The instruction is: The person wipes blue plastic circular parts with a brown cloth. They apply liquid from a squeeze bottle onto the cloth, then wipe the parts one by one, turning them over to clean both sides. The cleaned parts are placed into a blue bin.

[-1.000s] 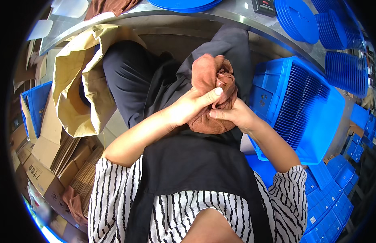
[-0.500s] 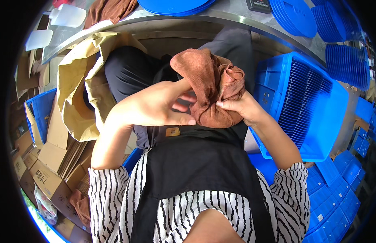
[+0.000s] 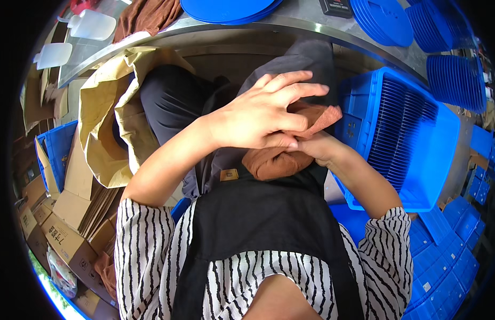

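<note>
A brown cloth (image 3: pixel 277 164), bunched and folded over itself, is held above my lap in front of the black apron. My right hand (image 3: pixel 319 148) grips it from the right side, its fingers partly hidden by the folds. Across the top of the cloth lies my left hand (image 3: pixel 263 114). Its thumb and a bent finger close on a fold, while its other fingers stretch out to the right. Whether anything is wrapped inside the cloth cannot be seen.
Blue round plates (image 3: pixel 229 10) and another brown cloth (image 3: pixel 149 18) lie on the metal table (image 3: pixel 306 28). A blue bin (image 3: pixel 428 160) holding a row of thin discs stands at right. To the left are an open tan paper sack (image 3: pixel 101 133) and cardboard boxes (image 3: pixel 66 234).
My left hand has moved from beside the cloth to over its top. The cloth's raised upper part has folded down, and the bundle sits lower and more compact.
</note>
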`<state>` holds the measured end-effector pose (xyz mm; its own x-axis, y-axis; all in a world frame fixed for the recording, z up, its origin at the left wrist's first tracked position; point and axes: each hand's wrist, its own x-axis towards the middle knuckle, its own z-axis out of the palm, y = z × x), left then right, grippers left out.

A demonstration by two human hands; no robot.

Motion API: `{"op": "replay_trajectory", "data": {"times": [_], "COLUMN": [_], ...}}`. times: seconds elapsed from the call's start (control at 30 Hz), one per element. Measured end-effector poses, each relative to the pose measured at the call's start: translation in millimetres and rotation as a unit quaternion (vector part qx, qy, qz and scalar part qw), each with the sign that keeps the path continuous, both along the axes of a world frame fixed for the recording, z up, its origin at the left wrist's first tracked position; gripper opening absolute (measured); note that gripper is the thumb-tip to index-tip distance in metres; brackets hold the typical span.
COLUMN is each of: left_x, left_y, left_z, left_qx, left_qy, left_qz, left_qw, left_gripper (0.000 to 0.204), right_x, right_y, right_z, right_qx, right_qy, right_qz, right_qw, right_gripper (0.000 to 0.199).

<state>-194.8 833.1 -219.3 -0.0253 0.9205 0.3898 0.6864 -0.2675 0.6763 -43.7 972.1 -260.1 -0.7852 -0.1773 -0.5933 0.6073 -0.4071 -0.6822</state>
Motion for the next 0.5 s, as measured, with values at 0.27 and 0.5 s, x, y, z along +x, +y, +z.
{"op": "replay_trajectory", "data": {"times": [0.27, 0.5], "left_x": [0, 2], "left_y": [8, 3], "left_z": [-2, 22], "left_qx": [-0.171, -0.299], "left_qy": [0.061, -0.006], "left_qz": [-0.032, 0.052], "left_qw": [0.983, 0.953], "left_gripper": [0.029, 0.025], "right_x": [-10, -13], "right_y": [-10, -1], "right_z": [16, 30], "right_qx": [0.116, -0.051], "right_qy": [-0.043, -0.003], "right_qz": [0.122, 0.125], "right_qw": [0.985, 0.991], "right_gripper": [0.047, 0.050]}}
